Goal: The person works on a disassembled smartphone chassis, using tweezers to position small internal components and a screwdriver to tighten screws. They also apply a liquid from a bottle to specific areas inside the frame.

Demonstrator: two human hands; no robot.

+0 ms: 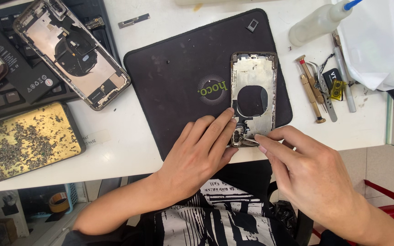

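Phone frame (254, 93): on black mat (174, 77), counter (110, 141). Left hand (200, 152): fingers pressing frame's lower end, steadying it. Right hand (306, 171): pinched closed on tweezers (250, 142) at frame's bottom edge.

Phone frame (254, 93) on mat (178, 77), tools (318, 89) right.

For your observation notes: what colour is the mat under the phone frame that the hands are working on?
Black mat, with a small green mark at its centre; seen in the head view.
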